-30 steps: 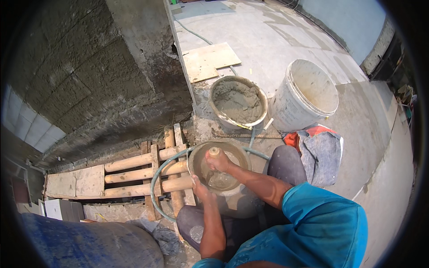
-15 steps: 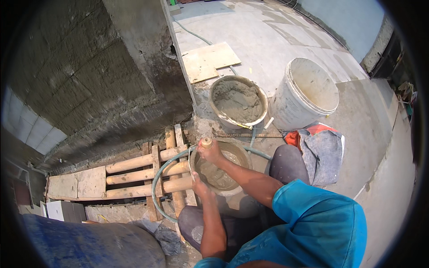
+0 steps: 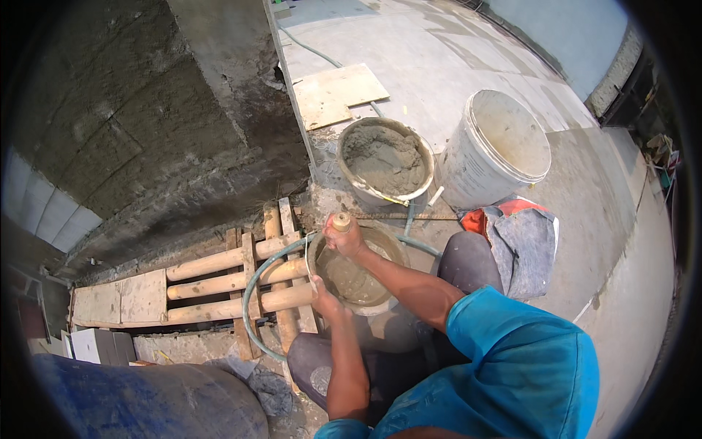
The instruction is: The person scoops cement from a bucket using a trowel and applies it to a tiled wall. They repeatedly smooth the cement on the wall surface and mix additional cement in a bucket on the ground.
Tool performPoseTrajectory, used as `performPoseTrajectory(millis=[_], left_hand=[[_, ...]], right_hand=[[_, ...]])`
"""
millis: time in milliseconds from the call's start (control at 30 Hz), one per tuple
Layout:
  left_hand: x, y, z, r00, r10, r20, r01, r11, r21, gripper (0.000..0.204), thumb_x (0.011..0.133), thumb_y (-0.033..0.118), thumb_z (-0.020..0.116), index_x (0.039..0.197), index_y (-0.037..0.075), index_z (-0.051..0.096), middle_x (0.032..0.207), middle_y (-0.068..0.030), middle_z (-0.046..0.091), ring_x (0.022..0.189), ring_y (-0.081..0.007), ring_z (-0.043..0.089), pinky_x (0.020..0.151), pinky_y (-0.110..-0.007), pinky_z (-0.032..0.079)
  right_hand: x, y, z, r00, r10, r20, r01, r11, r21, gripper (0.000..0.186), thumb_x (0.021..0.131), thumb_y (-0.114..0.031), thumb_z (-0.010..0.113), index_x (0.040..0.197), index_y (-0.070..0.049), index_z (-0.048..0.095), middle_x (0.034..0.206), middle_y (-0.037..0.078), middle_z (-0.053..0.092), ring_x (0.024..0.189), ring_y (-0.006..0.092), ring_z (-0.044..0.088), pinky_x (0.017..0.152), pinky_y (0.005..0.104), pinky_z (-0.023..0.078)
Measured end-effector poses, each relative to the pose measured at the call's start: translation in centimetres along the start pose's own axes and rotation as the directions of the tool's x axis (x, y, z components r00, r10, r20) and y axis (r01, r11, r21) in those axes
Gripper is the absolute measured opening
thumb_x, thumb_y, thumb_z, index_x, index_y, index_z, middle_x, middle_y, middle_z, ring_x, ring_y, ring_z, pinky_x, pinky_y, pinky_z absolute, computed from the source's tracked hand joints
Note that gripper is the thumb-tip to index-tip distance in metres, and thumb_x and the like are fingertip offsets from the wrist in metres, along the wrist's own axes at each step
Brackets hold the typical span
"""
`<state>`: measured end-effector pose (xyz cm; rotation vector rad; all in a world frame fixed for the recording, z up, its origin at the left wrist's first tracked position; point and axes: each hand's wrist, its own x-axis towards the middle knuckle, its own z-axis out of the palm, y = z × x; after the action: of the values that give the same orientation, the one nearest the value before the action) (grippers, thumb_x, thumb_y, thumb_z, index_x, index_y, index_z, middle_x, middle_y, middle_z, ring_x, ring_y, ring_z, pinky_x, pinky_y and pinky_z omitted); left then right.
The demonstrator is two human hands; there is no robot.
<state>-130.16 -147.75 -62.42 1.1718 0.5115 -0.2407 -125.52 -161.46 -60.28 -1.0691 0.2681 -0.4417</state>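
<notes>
Between my knees stands a bucket [image 3: 399,286] with wet grey mortar [image 3: 358,275] inside. My right hand [image 3: 346,240] is closed round the upright wooden handle of a trowel [image 3: 341,222], over the far left part of this bucket. The trowel's blade is hidden below my hand. At the near left side, my left hand [image 3: 329,301] grips the bucket's rim, its fingers partly out of sight. Just beyond stands a second bucket [image 3: 352,181], heaped with thicker grey mortar [image 3: 385,156].
A tall white bucket [image 3: 468,164] stands at the far right, beside a grey and red sack [image 3: 521,245]. To my left lie bamboo poles [image 3: 212,288] with wooden slats, crossed by a green hose [image 3: 254,311]. A blue drum [image 3: 146,399] is near left; a rough wall [image 3: 131,110] rises behind.
My right hand and the trowel handle have shifted slightly within the bucket, and a pale patch in the mortar no longer shows. My left hand keeps its grip. The whole view has shifted a little.
</notes>
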Motion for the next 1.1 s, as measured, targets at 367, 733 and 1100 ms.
performPoseTrajectory(millis=[367, 733, 1100], left_hand=[[1.8, -1.0, -0.7, 0.991, -0.083, 0.103, 0.094, 0.990, -0.106, 0.053, 0.100, 0.034, 0.063, 0.137, -0.004, 0.058, 0.137, -0.0147, 0.058, 0.124, -0.0228, 0.054, 0.107, -0.037, 0.040], [1.4, 0.7, -0.3, 0.986, -0.161, 0.034, 0.164, 0.969, -0.186, 0.056, 0.096, 0.034, 0.069, 0.133, -0.006, 0.058, 0.121, -0.0145, 0.064, 0.103, -0.0201, 0.061, 0.088, -0.034, 0.050], [3.0, 0.3, -0.8, 0.979, -0.180, 0.091, 0.194, 0.964, -0.183, 0.051, 0.100, 0.038, 0.062, 0.130, -0.003, 0.062, 0.120, -0.0117, 0.063, 0.105, -0.0198, 0.060, 0.093, -0.037, 0.050]], right_hand=[[-1.8, -5.5, -0.1, 0.945, 0.013, 0.326, -0.031, 0.998, 0.051, 0.022, 0.089, -0.016, 0.069, 0.086, -0.008, 0.049, 0.065, 0.001, 0.047, 0.054, 0.0133, 0.047, 0.055, 0.0324, 0.042], [1.3, -11.3, -1.7, 0.689, 0.626, 0.365, 0.433, 0.048, -0.900, 0.028, 0.080, -0.018, 0.075, 0.107, -0.009, 0.072, 0.099, 0.010, 0.074, 0.091, 0.0233, 0.071, 0.079, 0.0377, 0.055], [4.5, -15.0, 4.6, -0.118, 0.641, 0.759, 0.720, -0.471, 0.510, 0.043, 0.098, -0.027, 0.049, 0.141, -0.027, 0.052, 0.117, -0.002, 0.055, 0.124, 0.0136, 0.050, 0.094, 0.0400, 0.043]])
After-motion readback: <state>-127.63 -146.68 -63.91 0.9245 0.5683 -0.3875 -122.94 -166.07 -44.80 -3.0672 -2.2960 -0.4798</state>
